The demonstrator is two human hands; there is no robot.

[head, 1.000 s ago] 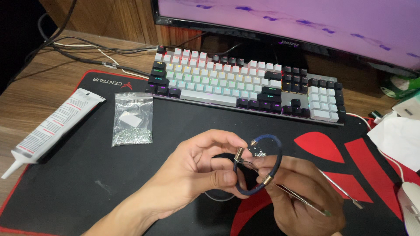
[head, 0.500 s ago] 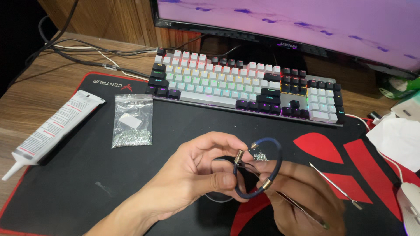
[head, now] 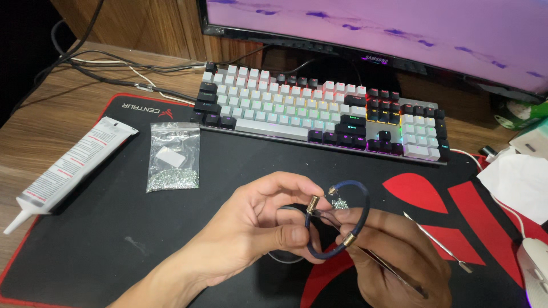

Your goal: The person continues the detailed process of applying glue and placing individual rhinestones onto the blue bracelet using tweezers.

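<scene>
Above black-and-red mat (head: 103, 228) on bench: left hand (head: 251, 234) pinching dark blue bracelet (head: 338, 219) near gold clasp, fingers closed, loop raised for view. Right hand (head: 394, 256) steadying lower side, gripping thin metal tool (head: 394, 274). Bag of beads (head: 173, 157), glue tube (head: 71, 165) parked within reach at left.

Your wooden surface (head: 34, 142) carries a black-and-red mat (head: 114, 239), with cables (head: 108, 63) far left, tissue (head: 516, 182) and mouse (head: 534, 265) at right.
</scene>
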